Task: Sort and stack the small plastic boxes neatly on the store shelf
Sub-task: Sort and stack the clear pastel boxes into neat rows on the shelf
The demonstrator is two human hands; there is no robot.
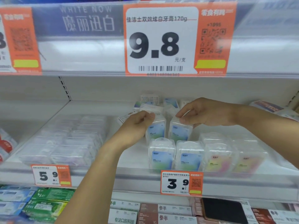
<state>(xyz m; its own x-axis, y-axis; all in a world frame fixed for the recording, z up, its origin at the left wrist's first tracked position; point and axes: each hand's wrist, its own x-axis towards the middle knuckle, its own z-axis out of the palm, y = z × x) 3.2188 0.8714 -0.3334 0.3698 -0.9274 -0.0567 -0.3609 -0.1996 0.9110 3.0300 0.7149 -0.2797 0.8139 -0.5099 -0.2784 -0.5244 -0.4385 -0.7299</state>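
Observation:
Clear plastic boxes with blue-green labels stand upright on the white shelf (132, 159). My left hand (137, 125) grips the top left side of one blue box (157, 130) in the second row. Beside it, my right hand (200, 113) pinches the top of the neighbouring blue box (179, 131). Two more blue boxes (161, 156) stand in the front row. To their right stand clear boxes with pink-yellow labels (220, 159). Behind my hands, several loose boxes (150, 101) lie jumbled at the back of the shelf.
Flat clear packs (64, 139) fill the shelf's left part. Price tags 5.9 (51, 175) and 3.9 (181, 183) hang on the front rail. A large 9.8 tag (161, 41) marks the shelf above. Boxed goods and a dark phone-like slab (224, 210) sit on the shelf below.

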